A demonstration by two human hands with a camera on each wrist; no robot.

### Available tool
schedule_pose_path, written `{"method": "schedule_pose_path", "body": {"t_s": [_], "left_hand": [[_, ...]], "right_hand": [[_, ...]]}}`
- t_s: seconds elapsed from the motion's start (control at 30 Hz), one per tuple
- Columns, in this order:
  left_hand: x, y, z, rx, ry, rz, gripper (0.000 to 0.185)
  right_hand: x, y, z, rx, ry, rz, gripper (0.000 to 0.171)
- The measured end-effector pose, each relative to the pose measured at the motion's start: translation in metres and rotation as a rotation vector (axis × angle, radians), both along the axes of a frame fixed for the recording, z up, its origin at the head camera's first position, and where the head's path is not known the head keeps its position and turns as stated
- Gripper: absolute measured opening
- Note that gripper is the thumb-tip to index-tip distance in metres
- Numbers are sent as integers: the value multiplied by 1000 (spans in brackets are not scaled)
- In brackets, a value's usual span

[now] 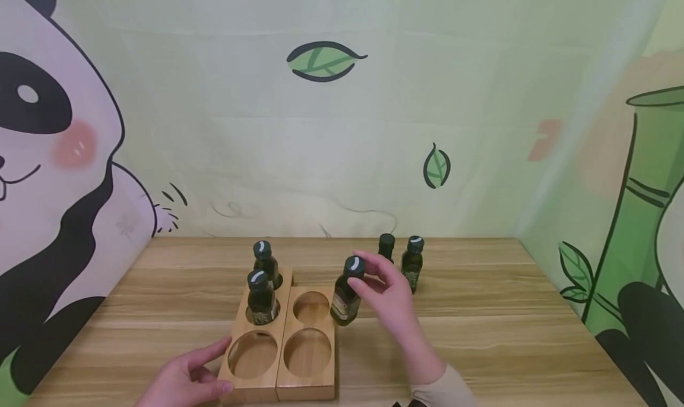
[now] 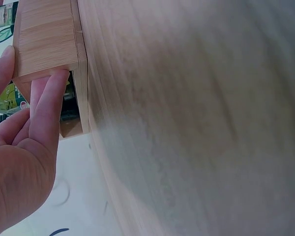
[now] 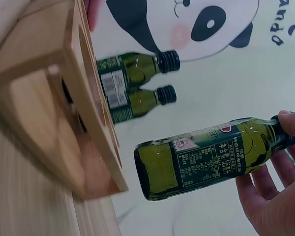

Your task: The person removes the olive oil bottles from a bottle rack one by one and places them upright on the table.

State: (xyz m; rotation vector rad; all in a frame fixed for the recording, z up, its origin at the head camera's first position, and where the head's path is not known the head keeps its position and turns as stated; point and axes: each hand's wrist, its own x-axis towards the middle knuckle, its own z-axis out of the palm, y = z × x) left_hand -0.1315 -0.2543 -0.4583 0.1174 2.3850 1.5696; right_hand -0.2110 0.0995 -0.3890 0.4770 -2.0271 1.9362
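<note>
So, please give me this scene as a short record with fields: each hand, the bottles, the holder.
right hand: pinches cap of the held bottle, lifted and tilted beside the wooden holder
left hand: fingers rest on the holder's near left corner
bottles in holder: two, upright in the left slots
empty slots: three visible
bottles on table: two, upright behind the right hand
surface: wooden table

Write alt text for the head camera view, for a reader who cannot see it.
A right hand grips a small dark green bottle by its cap, just right of a wooden holder with two bottles in its left holes. The left hand rests on the holder's near left corner; two more bottles stand behind.
</note>
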Motion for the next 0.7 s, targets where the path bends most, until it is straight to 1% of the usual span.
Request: {"method": "schedule_pose_path", "body": {"t_s": [0.17, 0.27, 0.47, 0.57, 0.7], "left_hand": [[-1, 0, -1, 7, 11, -10, 92], [-1, 0, 0, 7, 16, -13, 91], [0, 1, 1, -7, 5, 4, 92], [0, 1, 1, -7, 6, 7, 91], [0, 1, 1, -8, 7, 4, 91]], "right_hand": [[-5, 15, -6, -3, 11, -40, 43], [-8, 25, -9, 10, -15, -66, 44], [-9, 45, -13, 50, -78, -143, 43], [-11, 54, -15, 53, -85, -171, 42], [-12, 67, -16, 43, -117, -202, 43]]}}
